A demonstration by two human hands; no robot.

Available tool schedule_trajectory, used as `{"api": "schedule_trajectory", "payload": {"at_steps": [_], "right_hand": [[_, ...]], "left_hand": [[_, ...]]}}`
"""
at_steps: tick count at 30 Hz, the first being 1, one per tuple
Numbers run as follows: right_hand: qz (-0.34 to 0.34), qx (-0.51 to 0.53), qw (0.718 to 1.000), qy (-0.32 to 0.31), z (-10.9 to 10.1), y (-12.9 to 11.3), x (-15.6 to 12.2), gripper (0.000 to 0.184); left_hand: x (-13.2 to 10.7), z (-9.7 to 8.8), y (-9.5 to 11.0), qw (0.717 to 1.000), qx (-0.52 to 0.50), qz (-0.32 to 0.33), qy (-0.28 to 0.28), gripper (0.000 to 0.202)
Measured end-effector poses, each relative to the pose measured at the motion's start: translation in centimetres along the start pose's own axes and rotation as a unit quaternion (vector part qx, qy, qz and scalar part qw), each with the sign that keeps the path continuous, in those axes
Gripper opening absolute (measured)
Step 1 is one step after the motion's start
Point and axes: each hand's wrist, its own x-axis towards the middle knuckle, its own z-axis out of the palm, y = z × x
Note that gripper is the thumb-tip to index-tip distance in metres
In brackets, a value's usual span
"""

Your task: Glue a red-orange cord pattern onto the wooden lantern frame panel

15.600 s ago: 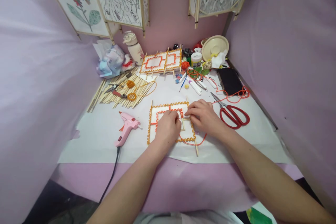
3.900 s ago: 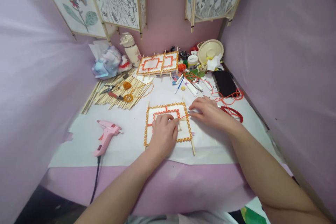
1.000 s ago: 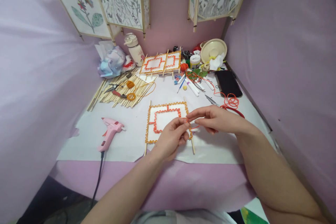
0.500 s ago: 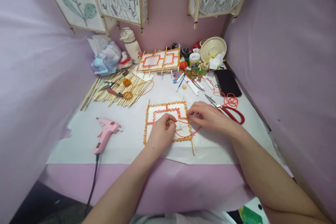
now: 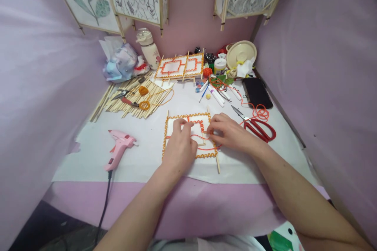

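Left hand, pinching earlier, now lies open on the panel; right hand (its 3 o'clock) pinches red cord.

Hands: two, left hand and right hand. Corded frames: three, one front frame, a joined pair behind. One each: pink glue gun, red scissors, pliers, water bottle, black phone, bowl, jar.

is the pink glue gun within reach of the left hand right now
Probably yes: the glue gun lies on the white paper left of the left hand, with only bare paper between them. That hand rests on the panel and would have to lift off first.
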Motion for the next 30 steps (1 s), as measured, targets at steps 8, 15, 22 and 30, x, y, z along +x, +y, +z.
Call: {"api": "schedule_trajectory", "payload": {"at_steps": [8, 15, 22, 30], "right_hand": [[0.0, -0.011, 1.0, -0.003, -0.2, -0.3, -0.2, 0.009], [0.006, -0.023, 1.0, 0.012, -0.2, -0.1, -0.2, 0.009], [0.032, -0.053, 0.998, 0.022, 0.2, 0.3, 0.1, 0.013], [0.041, -0.051, 0.997, 0.029, 0.4, 0.5, 0.0, 0.011]], "left_hand": [[1.3, 1.5, -0.4, 0.995, 0.015, 0.084, -0.045, 0.014], [1.4, 2.4, -0.2, 0.997, 0.02, 0.073, 0.001, 0.014], [1.3, 3.2, -0.1, 0.995, 0.061, 0.066, 0.041, 0.015], [1.2, 3.3, -0.3, 0.994, 0.072, 0.061, 0.058, 0.012]]}}
